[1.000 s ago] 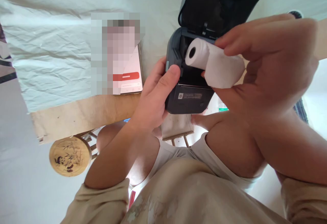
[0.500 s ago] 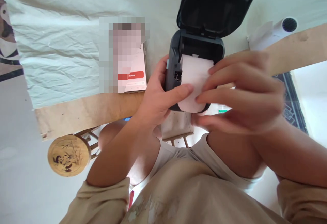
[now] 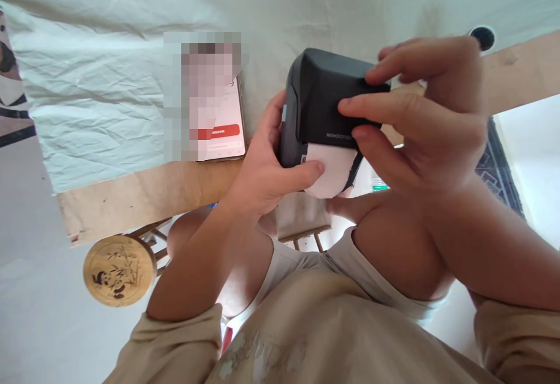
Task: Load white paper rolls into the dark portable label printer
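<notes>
1. A pale, creased cloth [image 3: 100, 80] covers most of a wooden table [image 3: 144, 194], leaving a bare strip of wood along the table's near edge.
2. A dark label printer [image 3: 326, 107] is held over that near edge, its lid down, and serves as the landmark here.
3. The left hand [image 3: 266, 168] grips the printer's left side, fingers curled around the body; its thumb lies across a white paper strip [image 3: 333, 168] that sticks out of the printer's front slot.
4. The right hand [image 3: 431, 118] rests on the printer's lid from the right, fingers spread and pressing flat on the top rather than closing around anything.
5. A phone [image 3: 223, 130] lies on the cloth just left of the printer, its screen lit with a red bar; part of the screen is blurred out.
6. A round wooden stool [image 3: 119, 269] with a panda drawing stands on the floor below and well left of the printer.
7. A small white cylinder with a dark end [image 3: 483, 38] shows behind the right hand, to the printer's upper right.
</notes>
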### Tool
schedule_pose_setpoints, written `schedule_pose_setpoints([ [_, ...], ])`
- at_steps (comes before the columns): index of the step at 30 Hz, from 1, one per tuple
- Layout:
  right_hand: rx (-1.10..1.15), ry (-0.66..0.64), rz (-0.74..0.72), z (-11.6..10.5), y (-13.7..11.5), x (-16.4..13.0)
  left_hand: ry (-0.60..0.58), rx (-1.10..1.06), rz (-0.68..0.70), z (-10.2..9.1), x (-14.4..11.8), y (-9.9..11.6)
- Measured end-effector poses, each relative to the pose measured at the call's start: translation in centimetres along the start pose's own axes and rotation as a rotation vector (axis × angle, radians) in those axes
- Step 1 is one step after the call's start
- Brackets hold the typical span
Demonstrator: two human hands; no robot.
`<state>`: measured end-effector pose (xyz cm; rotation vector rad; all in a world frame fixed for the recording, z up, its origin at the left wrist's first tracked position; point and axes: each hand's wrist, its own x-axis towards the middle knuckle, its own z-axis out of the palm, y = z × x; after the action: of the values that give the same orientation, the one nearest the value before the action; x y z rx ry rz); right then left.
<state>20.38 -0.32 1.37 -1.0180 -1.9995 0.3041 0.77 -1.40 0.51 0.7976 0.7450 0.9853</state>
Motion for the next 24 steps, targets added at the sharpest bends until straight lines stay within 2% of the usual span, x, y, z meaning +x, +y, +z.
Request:
schedule_pose_setpoints([
  [2, 0.028, 0.044, -0.046, 0.3, -0.4, 0.2, 0.01, -0.042, 0.038, 0.4, -0.1, -0.1],
  [4, 0.177, 0.029, 0.075, 0.5, -0.8, 0.3, 0.029, -0.094, 0.072, 0.9, -0.2, -0.2],
  [8, 0.485, -0.191, 0.259, 0.9, -1.8, 0.3, 0.078, -0.13, 0.082, 1.8, -0.2, -0.3],
  [10, 0.527, -0.211, 0.279, 1.0, -2.1, 0.3, 0.101, -0.119, 0.081, 1.9, -0.1, -0.2],
  [16, 0.51, -0.209, 0.239, 1.5, -1.7, 0.4, 0.096, -0.111, 0.089, 1.3, 0.0, -0.2],
  [20, 0.392, -0.197, 0.266, 1.6, -0.8, 0.0, 0.062, -0.169, 0.043, 1.1, 0.2, -0.4],
  [24, 0.245, -0.134, 0.133, 1.5, -0.3, -0.4, 0.063, -0.256, 0.009, 0.9, 0.5, -0.9],
])
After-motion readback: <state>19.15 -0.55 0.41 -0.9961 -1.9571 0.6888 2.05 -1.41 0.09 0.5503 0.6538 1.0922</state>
